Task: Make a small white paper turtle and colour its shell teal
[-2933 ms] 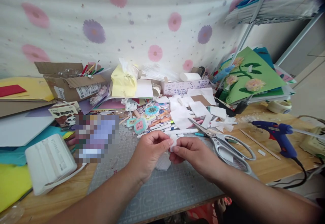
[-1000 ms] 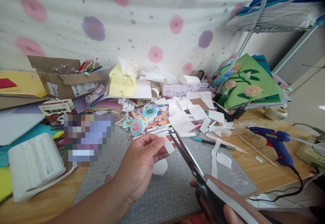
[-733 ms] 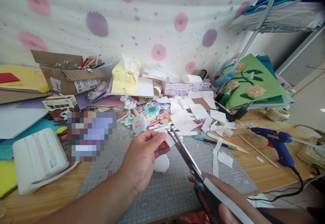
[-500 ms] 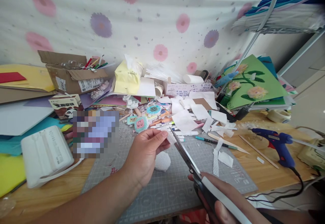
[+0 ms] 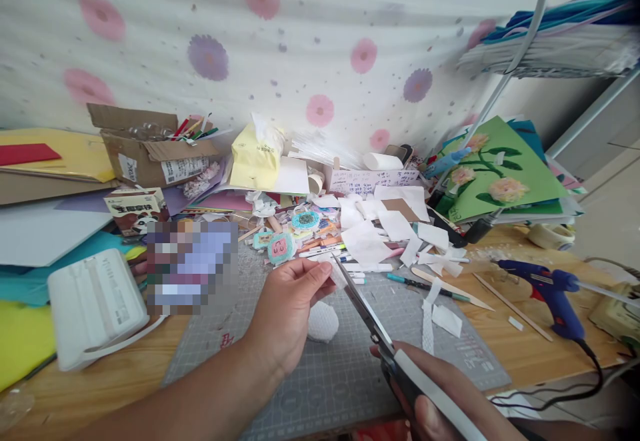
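1. Left hand (image 5: pixel 287 308) pinched narrow on a small white scrap (image 5: pixel 336 274), held up above the grey cutting mat (image 5: pixel 320 374) on the worktop.
2. Right hand (image 5: pixel 440 394) wrapped around the scissors (image 5: pixel 373 324), blade tips touching the scrap.
3. Since half a second ago: blades now nearly closed, hands barely shifted.

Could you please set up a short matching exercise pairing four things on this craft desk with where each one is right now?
Things:
1. scissors
2. glue gun
3. white scrap
4. cardboard box

Places:
A. pinched in the left hand
B. lying at the right on the wooden table
C. at the back left against the flowered cloth
D. gripped in the right hand

Pairs: 1-D, 2-B, 3-A, 4-C
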A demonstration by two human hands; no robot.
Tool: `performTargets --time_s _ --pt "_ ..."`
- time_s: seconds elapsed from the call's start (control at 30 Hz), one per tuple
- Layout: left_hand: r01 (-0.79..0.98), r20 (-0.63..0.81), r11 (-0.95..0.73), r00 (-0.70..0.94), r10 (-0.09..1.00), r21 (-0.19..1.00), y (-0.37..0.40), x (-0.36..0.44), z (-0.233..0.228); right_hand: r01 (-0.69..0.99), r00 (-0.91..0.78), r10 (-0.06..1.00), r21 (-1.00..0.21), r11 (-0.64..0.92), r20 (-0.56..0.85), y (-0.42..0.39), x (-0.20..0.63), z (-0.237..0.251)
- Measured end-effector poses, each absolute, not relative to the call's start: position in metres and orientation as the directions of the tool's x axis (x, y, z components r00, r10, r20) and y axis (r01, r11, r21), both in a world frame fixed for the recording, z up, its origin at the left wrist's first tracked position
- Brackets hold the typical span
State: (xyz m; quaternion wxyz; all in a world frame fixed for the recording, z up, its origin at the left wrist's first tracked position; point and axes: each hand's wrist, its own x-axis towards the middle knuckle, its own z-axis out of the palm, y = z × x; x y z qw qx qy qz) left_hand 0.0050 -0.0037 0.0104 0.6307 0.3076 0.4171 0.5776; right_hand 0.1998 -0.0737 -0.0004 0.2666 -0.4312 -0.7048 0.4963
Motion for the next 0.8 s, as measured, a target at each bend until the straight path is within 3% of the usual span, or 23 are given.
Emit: performTargets --time_s 0.3,0.8 --pt "-0.462 -0.179 0.148 -0.024 0.984 0.875 -0.004 0.005 0.013 0.324 -0.471 0.876 -0.944 0.060 -0.106 -0.070 0.196 0.006" --pt "-0.501 -0.192 0.158 -0.016 0.981 0.851 -0.005 0.004 0.016 0.391 -0.475 0.877 -0.911 0.133 -0.076 -0.068 0.200 -0.002"
